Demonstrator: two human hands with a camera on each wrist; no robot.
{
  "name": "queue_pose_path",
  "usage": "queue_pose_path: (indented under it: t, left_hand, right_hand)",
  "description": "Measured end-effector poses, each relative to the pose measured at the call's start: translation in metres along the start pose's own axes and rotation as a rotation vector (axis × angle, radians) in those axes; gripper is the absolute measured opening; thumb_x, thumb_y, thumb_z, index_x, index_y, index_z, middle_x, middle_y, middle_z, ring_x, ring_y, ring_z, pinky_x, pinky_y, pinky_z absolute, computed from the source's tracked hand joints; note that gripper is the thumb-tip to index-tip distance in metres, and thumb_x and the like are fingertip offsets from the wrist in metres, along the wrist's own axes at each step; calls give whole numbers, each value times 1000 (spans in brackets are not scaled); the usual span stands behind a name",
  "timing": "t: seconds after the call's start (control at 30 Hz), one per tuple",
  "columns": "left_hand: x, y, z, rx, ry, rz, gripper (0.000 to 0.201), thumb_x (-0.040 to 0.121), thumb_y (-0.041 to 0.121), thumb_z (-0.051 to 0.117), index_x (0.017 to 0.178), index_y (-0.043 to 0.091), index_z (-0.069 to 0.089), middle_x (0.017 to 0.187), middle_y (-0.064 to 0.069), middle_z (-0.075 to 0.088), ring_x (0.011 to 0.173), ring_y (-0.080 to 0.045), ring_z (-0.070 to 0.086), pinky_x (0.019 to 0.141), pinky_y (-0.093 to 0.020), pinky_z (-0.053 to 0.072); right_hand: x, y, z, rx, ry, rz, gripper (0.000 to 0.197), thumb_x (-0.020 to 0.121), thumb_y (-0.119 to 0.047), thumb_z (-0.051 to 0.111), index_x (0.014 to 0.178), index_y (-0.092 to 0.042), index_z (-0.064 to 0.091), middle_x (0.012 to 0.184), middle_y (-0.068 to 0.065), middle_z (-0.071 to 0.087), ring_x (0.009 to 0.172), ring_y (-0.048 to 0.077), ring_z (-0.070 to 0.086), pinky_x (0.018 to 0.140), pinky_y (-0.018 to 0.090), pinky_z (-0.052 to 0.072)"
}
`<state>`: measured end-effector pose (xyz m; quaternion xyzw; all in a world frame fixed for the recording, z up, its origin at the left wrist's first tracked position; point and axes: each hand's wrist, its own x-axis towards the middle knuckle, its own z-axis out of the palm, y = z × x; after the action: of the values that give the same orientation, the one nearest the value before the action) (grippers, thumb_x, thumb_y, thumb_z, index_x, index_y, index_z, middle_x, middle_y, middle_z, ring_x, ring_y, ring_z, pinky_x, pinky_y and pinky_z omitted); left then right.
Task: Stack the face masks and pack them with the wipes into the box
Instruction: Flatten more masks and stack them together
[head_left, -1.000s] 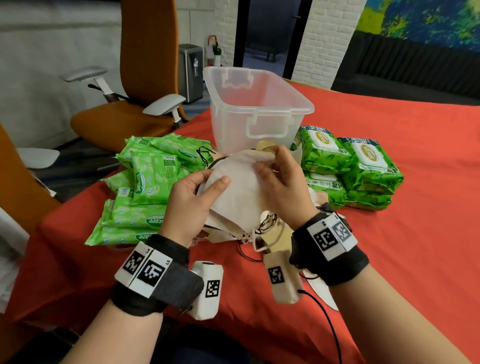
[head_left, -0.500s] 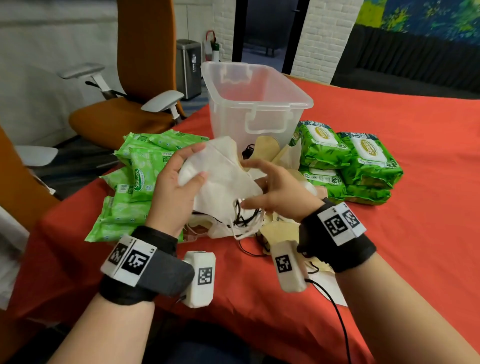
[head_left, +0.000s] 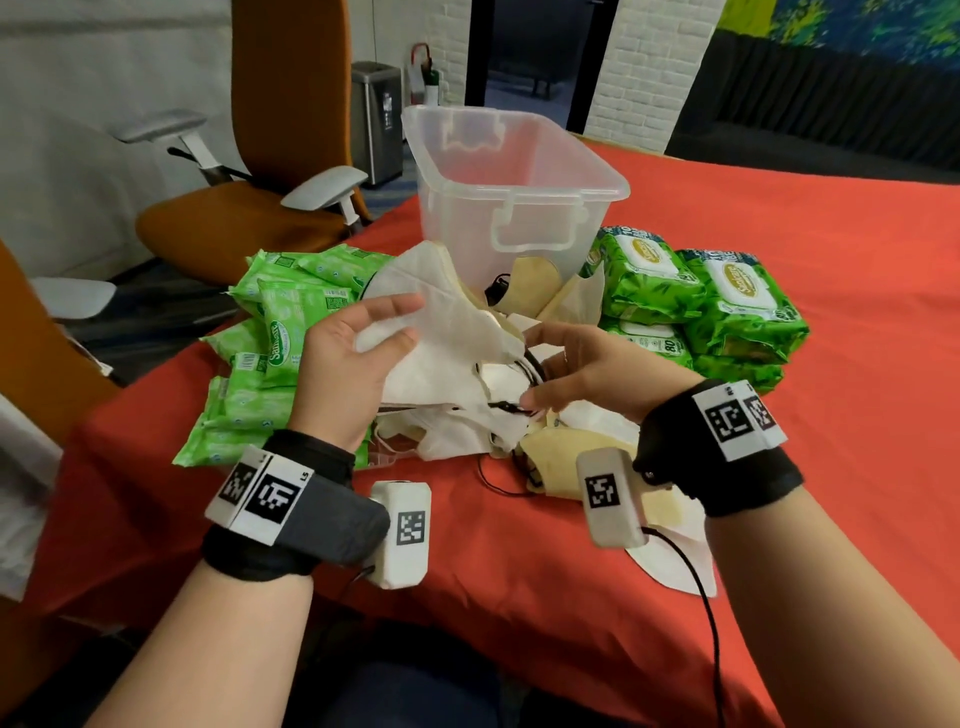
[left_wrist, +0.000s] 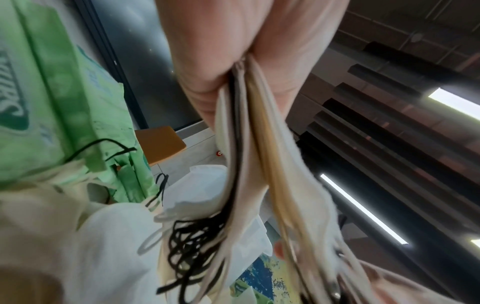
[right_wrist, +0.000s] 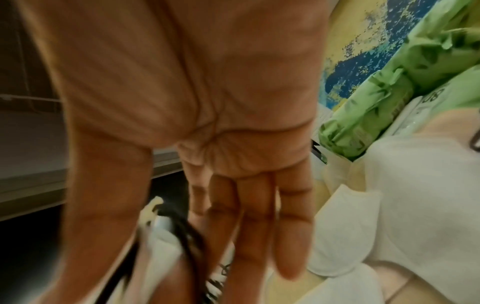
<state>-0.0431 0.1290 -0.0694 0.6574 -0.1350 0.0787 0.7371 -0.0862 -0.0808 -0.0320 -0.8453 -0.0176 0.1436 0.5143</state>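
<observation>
My left hand (head_left: 387, 325) pinches a stack of white and cream face masks (head_left: 457, 327) between thumb and fingers, held tilted above the red table. The left wrist view shows the masks' edges (left_wrist: 259, 164) clamped, with black ear loops (left_wrist: 192, 246) dangling. My right hand (head_left: 535, 369) is spread with straight fingers (right_wrist: 259, 216) against the loops (head_left: 527, 371) at the stack's right end. More loose masks (head_left: 571, 452) lie in a heap under both hands. Behind them stands the clear plastic box (head_left: 519, 171), open. Green wipes packs lie left (head_left: 275, 338) and right (head_left: 701, 301).
The red tablecloth (head_left: 831, 415) stretches to the right. An orange office chair (head_left: 249, 218) stands past the table's left edge. One mask (head_left: 670, 566) lies near the front edge by my right wrist. A steel bin (head_left: 376, 119) is behind.
My left hand has lifted the mask stack up and to the left. My right hand has let go of the masks' top edge and dropped to the ear loops at the stack's right end.
</observation>
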Motion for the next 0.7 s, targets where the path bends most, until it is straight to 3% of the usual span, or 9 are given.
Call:
queue_pose_path:
  t: [0.1,0.17,0.3,0.43,0.5,0.57,0.6,0.67,0.7]
  left_hand:
    - [-1,1,3,45,-112,13,38,78,-12,59,80,25,67,78,24,69,88,8,60,84,-10,43]
    - [-3,3,8,75,-185,24,40,76,-16,56,76,23,65,73,25,68,82,11,59,79,-6,42]
    - [-7,4,16,100,-237,63,31,67,-4,50,74,24,61,71,28,64,78,15,55,76,-3,38]
    - [-8,-1,13,54,-214,13,35,71,-6,50,76,26,63,76,25,66,82,11,57,80,-7,42]
    - [-8,-3,10,81,-218,-17,43,78,-14,51,80,26,64,79,25,67,87,9,58,88,-12,42]
    - [-7,-6,6,85,-206,-52,44,81,-15,51,83,27,66,84,22,68,93,3,58,94,-21,43]
    - [-6,-6,5,72,-194,-69,43,82,-13,53,83,28,67,87,20,68,95,0,59,94,-25,44]
    - [-6,-6,3,61,-170,-69,37,83,-7,58,84,29,67,90,19,67,96,3,59,94,-21,44]
    - [-6,-5,4,68,-161,-56,33,83,-4,60,85,28,66,91,20,66,95,8,57,93,-15,42]
  right_hand:
    - [5,-5,8,-135,201,1,60,83,-40,62,136,-25,37,128,7,50,115,19,49,90,26,39]
    - [10,-10,21,-102,323,-149,63,91,-38,50,145,-21,23,146,2,33,135,13,32,108,29,30]
    - [16,-8,42,26,204,-310,54,99,-14,38,145,-2,14,137,0,42,124,2,40,107,20,32]
    - [20,-2,44,-101,94,-300,73,98,-19,40,146,-7,-14,154,2,6,139,3,13,116,20,15]
    - [22,-4,36,-143,93,-221,82,94,-21,51,147,-15,-11,144,6,33,130,10,32,111,27,28]
    - [27,-5,16,-231,264,-139,82,88,-22,62,148,-22,7,107,2,56,101,15,52,89,25,41]
    - [31,-4,3,-336,387,-93,77,85,-24,66,146,-20,19,102,2,59,98,19,54,84,26,40]
    - [43,5,-20,-620,528,125,72,80,-33,69,140,-14,33,125,14,51,117,30,47,94,35,39]
    - [50,10,-26,-760,503,287,75,79,-39,70,138,-12,33,135,20,41,125,35,39,100,41,35]
